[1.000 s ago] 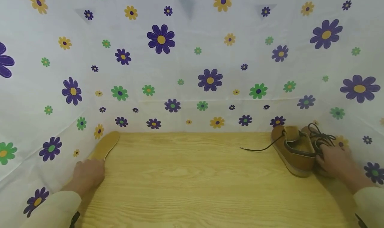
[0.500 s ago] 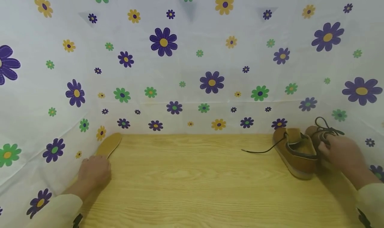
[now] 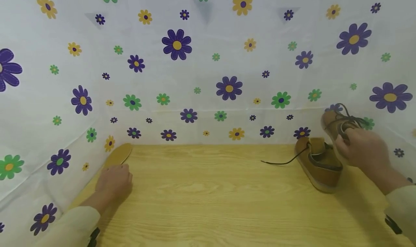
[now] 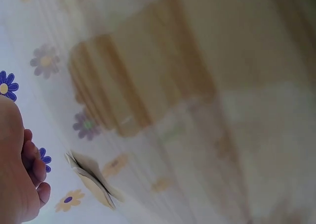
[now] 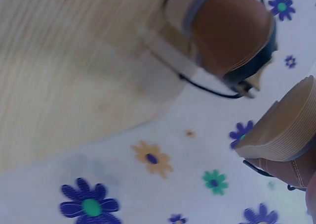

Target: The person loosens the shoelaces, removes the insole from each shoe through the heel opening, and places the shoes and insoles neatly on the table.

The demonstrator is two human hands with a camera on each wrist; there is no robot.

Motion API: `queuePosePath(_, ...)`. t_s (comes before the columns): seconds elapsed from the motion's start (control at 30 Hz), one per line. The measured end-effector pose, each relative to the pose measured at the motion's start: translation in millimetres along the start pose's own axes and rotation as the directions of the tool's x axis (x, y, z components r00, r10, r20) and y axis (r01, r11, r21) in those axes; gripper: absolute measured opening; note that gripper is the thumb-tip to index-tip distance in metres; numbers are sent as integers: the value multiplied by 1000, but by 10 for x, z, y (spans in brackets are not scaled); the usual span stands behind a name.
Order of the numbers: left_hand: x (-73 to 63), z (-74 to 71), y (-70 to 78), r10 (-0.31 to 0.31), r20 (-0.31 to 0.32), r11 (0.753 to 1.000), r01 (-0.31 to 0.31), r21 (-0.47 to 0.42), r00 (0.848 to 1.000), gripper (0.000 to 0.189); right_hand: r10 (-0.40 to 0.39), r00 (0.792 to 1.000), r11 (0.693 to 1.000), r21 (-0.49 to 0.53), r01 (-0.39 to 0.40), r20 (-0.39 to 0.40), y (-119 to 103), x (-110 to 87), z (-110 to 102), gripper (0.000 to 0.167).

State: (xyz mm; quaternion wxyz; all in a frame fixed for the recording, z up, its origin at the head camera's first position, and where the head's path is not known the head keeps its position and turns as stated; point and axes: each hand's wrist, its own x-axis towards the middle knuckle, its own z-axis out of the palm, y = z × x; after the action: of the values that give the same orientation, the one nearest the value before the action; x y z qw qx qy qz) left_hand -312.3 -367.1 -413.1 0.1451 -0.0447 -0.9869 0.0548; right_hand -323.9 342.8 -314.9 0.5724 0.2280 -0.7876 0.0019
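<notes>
My right hand (image 3: 365, 147) grips a brown lace-up shoe (image 3: 330, 123) by its upper and holds it raised off the table, toe pointing away; the fingers hide much of it. In the right wrist view its ridged sole (image 5: 284, 127) shows. A second brown shoe (image 3: 328, 173) stands on the table just left of it, one dark lace (image 3: 279, 163) trailing left. At the left, my left hand (image 3: 114, 182) is just in front of a tan insole (image 3: 118, 155). The left wrist view shows loosely bent fingers (image 4: 35, 167) holding nothing, apart from the insole (image 4: 91, 179).
A wood-grain tabletop (image 3: 201, 193) spreads between the hands. White cloth with printed flowers (image 3: 201, 70) rises behind it and on both sides. The insole lies along the left cloth wall.
My right hand has lifted the right-hand shoe up off the table. My left hand has moved right, away from the insole, which now lies in the back left corner. The other shoe stays put.
</notes>
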Motion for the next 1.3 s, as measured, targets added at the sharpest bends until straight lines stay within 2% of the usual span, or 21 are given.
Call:
queuePosePath(0.13, 21, -19, 73, 27, -11, 999, -27, 40, 1000, 21, -23, 999, 999, 44, 24, -25, -140, 103, 33, 37)
queuePosePath(0.37, 62, -7, 292, 75, -49, 996, -72, 48, 996, 22, -160, 985, 981, 103, 166, -67, -537, 198, 125, 38)
queuePosePath(0.5, 95, 12, 406, 114, -87, 991, -108, 73, 990, 19, -192, 978, 966, 158, 203, -83, -748, 197, 211, 35)
queuePosePath(0.63, 138, 12, 510, 126, -95, 990, -120, 73, 987, 19, -190, 979, 957, 210, 200, -68, -901, 134, 310, 37)
queuePosePath(0.87, 258, 6, 701, 108, -75, 994, -109, -14, 991, 22, -234, 971, 937, 255, 239, -47, -1121, -46, 469, 38)
queuePosePath(1.03, 319, 29, 810, 118, -39, 993, -118, 1, 992, 28, -276, 961, 908, 323, 268, -23, -1286, -187, 501, 36)
queuePosePath(1.17, 325, 28, 873, 116, -25, 993, -116, -7, 993, 29, -288, 957, 892, 354, 281, -35, -1427, -278, 520, 36)
queuePosePath(1.3, 326, 44, 932, 133, -22, 991, -134, -8, 991, 31, -294, 953, 894, 335, 299, -67, -1549, -347, 562, 36)
